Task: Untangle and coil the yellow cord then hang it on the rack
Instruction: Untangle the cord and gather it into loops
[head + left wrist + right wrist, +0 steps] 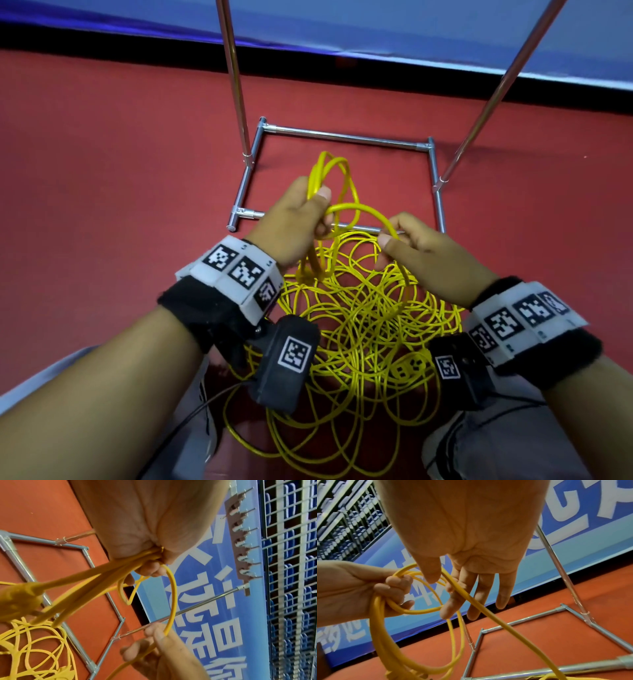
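Note:
A long yellow cord (366, 318) lies in a tangled heap on the red floor between my forearms. My left hand (301, 219) grips several gathered loops of it (96, 578), and the loops stick up past the thumb (388, 615). My right hand (407, 240) pinches a single strand between thumb and forefinger (448, 580), its other fingers held straight. That strand arcs over to the left hand (173, 595). The metal rack (346, 137) stands just beyond the hands, its base frame on the floor and two poles rising out of view.
A brown hook bar (240, 545) tops the rack poles in the left wrist view. A blue banner (376, 31) with a black base strip runs along the far floor edge. My knees in grey trousers (496, 445) flank the cord heap. A yellow socket block (409, 368) lies in the heap.

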The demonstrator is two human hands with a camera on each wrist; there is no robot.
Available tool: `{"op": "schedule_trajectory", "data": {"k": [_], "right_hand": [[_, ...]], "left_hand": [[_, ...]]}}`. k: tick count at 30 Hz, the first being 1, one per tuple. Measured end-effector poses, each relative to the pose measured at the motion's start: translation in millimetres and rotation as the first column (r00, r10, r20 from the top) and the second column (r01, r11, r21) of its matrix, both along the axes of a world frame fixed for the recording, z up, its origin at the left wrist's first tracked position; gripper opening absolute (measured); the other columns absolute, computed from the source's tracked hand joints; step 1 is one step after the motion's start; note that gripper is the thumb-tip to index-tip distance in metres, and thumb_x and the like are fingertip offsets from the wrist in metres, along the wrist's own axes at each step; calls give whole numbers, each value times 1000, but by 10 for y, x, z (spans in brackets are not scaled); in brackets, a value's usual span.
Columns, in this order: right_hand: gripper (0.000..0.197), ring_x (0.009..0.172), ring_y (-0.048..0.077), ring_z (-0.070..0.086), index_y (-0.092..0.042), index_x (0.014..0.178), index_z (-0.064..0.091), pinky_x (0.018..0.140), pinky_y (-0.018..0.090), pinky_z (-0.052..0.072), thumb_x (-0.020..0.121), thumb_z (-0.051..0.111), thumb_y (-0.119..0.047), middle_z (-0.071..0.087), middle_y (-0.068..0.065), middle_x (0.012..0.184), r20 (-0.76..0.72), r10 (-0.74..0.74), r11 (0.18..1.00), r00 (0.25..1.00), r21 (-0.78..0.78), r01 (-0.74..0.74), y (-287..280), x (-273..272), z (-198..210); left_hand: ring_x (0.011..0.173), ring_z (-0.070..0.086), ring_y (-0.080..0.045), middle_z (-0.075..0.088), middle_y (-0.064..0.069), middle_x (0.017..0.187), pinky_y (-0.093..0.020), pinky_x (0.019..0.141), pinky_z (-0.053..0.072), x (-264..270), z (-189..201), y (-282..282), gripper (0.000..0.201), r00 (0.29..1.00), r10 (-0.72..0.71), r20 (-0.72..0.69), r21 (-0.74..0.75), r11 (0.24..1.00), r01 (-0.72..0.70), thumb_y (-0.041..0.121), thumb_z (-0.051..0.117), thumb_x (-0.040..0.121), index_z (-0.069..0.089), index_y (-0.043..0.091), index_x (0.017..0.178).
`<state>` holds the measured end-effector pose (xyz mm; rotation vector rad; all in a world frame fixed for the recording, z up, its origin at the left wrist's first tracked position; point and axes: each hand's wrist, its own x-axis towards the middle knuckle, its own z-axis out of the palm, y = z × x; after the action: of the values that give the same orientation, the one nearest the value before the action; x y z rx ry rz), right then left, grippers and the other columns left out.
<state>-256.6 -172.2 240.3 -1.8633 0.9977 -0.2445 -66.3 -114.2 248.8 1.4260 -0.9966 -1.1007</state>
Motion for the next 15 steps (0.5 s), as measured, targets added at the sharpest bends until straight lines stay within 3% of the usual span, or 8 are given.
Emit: {"op": "schedule_trajectory", "data": {"k": [4, 6, 8, 10, 12, 15], "right_hand": [[16, 50, 5, 43, -20, 92, 46, 51, 24, 34, 90, 59, -10, 61, -4, 63, 90, -44, 995, 995, 88, 36, -97, -39, -11], [23, 53, 1, 46, -20, 89, 47, 55, 19, 35, 85, 64, -6, 55, -8, 58, 258, -143, 979, 955, 181, 98, -139, -39, 39], [13, 58, 3, 44, -20, 88, 49, 57, 16, 35, 79, 57, -14, 51, -11, 59, 421, -219, 962, 880, 242, 124, -162, -34, 107], [9, 62, 6, 43, -20, 86, 55, 58, 17, 34, 79, 51, -17, 51, -8, 64, 483, -225, 964, 846, 235, 122, -155, -25, 187], [8, 64, 2, 47, -18, 84, 60, 59, 13, 37, 85, 54, -13, 53, -6, 69, 439, -174, 981, 881, 154, 116, -145, -25, 225], [6, 65, -6, 51, -17, 83, 66, 64, 8, 38, 86, 61, -13, 61, -15, 69, 213, 18, 998, 977, -66, -4, -118, -17, 217]], "left_hand": [[48, 42, -4, 49, 4, 61, -33, 70, 43, 84, -22, -17, 25, 998, 66, -9, 3, 998, -66, 15, 37, 102, 44, 18, 79], [49, 45, -5, 50, 5, 61, -33, 70, 43, 114, -48, -13, 24, 998, 49, 33, 26, 998, -49, 16, 38, 102, 44, 19, 80], [53, 51, -9, 54, 8, 61, -33, 72, 47, 136, -80, -8, 21, 997, 16, 78, 68, 997, -21, 21, 42, 101, 45, 20, 80], [61, 54, -17, 58, 10, 60, -41, 80, 51, 139, -86, 2, 18, 997, -23, 74, 88, 996, 17, 29, 45, 96, 47, 20, 80], [62, 56, -18, 62, 8, 64, -40, 78, 53, 121, -61, 13, 19, 999, -39, 26, 101, 994, 36, 22, 43, 100, 46, 17, 82], [62, 62, -9, 62, -4, 76, -23, 72, 52, 60, 26, 34, 22, 995, -68, -77, 92, 993, 75, 11, 34, 103, 43, 16, 84]]}}
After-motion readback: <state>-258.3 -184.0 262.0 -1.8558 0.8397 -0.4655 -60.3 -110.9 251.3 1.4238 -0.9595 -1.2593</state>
